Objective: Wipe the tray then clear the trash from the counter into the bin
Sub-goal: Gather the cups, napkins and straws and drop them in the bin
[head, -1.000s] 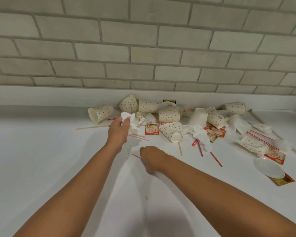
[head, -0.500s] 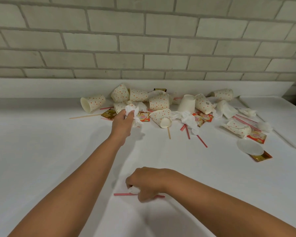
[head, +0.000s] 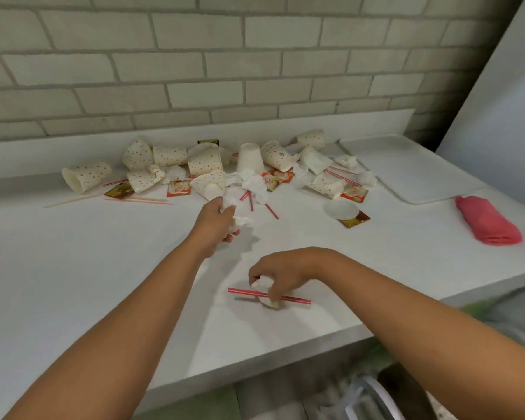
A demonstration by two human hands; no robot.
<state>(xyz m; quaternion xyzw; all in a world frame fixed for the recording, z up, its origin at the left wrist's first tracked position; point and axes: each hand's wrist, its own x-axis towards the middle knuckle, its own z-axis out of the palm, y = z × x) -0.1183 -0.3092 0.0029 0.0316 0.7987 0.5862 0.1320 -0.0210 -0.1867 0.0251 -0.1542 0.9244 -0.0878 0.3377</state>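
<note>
My left hand (head: pixel 217 221) grips a crumpled white napkin (head: pixel 236 218) above the white counter (head: pixel 73 268), just in front of the trash pile. My right hand (head: pixel 281 274) is nearer the counter's front edge, its fingers curled round a small napkin wad and a red striped straw (head: pixel 297 299) that sticks out on both sides. The pile of dotted paper cups (head: pixel 205 160), napkins, sachets and straws lies along the back wall. A white tray (head: pixel 406 174) sits at the back right. The bin's rim (head: pixel 373 392) shows blurred below the counter edge.
A rolled pink cloth (head: pixel 487 221) lies on the counter in front of the tray. A white lid (head: pixel 341 209) sits beside a gold sachet (head: pixel 355 219). A wooden stirrer (head: pixel 73 201) lies at the left. A brick wall stands behind, and a grey panel rises at the right.
My right hand drew back from the pile toward the front edge with the straw and napkin wad. My left hand lifted its napkin away from the pile. The view swung right and down.
</note>
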